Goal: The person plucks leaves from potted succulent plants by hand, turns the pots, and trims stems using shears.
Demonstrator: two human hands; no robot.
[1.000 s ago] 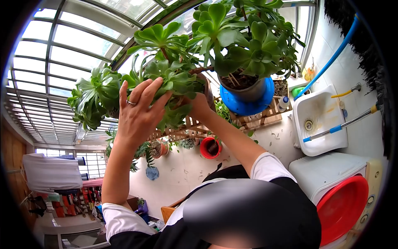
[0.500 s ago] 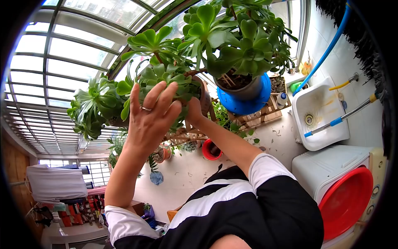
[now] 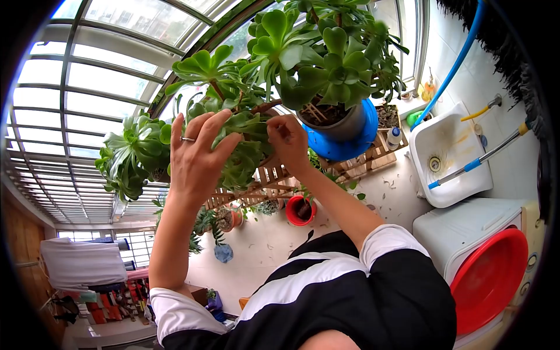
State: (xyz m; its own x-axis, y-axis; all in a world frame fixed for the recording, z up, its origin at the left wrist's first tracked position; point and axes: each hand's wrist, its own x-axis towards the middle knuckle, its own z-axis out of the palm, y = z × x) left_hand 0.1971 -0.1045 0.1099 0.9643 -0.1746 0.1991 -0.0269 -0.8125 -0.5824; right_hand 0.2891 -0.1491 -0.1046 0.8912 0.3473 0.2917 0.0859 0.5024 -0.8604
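My left hand (image 3: 200, 153), with a ring on one finger, lies against the leaves of a green succulent (image 3: 238, 166); its fingers are spread and bent over the foliage. Just right of those leaves is my right hand (image 3: 288, 140), its fingers curled together; what they hold, if anything, is too small to tell. A larger succulent (image 3: 338, 73) grows in a grey pot (image 3: 344, 123) on a blue dish (image 3: 368, 131), to the right of my right hand. Another leafy rosette (image 3: 135, 143) hangs left of my left hand.
A slatted wooden shelf (image 3: 356, 166) runs below the plants. On the floor stands a red pot (image 3: 290, 213). At the right are a white sink (image 3: 417, 143), a washing machine (image 3: 434, 230) and a red basin (image 3: 493, 280). Window bars (image 3: 69, 87) line the left.
My right hand has come out from among the leaves and now shows with curled fingers. My left hand has shifted slightly left over the foliage.
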